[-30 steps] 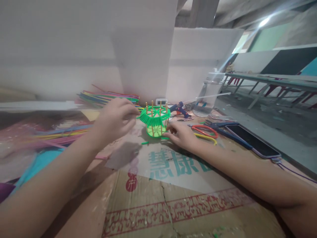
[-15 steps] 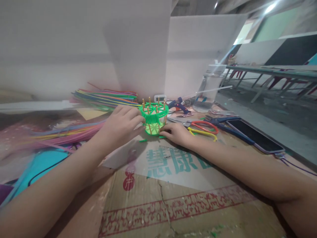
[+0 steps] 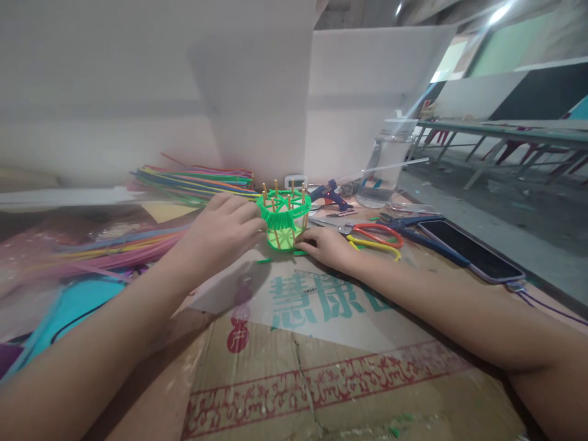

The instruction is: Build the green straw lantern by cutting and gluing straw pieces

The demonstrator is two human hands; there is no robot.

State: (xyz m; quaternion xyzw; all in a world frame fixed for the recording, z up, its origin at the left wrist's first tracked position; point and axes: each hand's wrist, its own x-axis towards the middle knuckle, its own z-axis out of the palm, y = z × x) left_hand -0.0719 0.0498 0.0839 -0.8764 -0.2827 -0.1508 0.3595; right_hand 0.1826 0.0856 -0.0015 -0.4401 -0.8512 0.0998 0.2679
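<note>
A small green craft frame (image 3: 285, 240) stands upright on the sheet, its thin wooden sticks rising through a green ring (image 3: 281, 219) wrapped in fuzzy pipe cleaner. At the ring's left side, my left hand (image 3: 232, 223) is closed, its thumb and fingers drawn together on the pipe cleaner; the exact grip is partly hidden. Low on the right, my right hand (image 3: 328, 246) pinches the edge of the frame's round green base near a stick. A short green offcut (image 3: 264, 261) lies just in front of the base.
Bundles of coloured pipe cleaners (image 3: 197, 177) lie at the left. Behind the frame rests a blue glue gun (image 3: 331, 195). Scissors with red and yellow handles (image 3: 379, 233), a phone (image 3: 471, 250) and a clear water bottle (image 3: 386, 162) are to the right. Printed cardboard (image 3: 321, 380) covers the front.
My left thumb, stretched out below the ring before, has closed up towards the fingers. My right hand and the frame stay in place; the view has shifted slightly.
</note>
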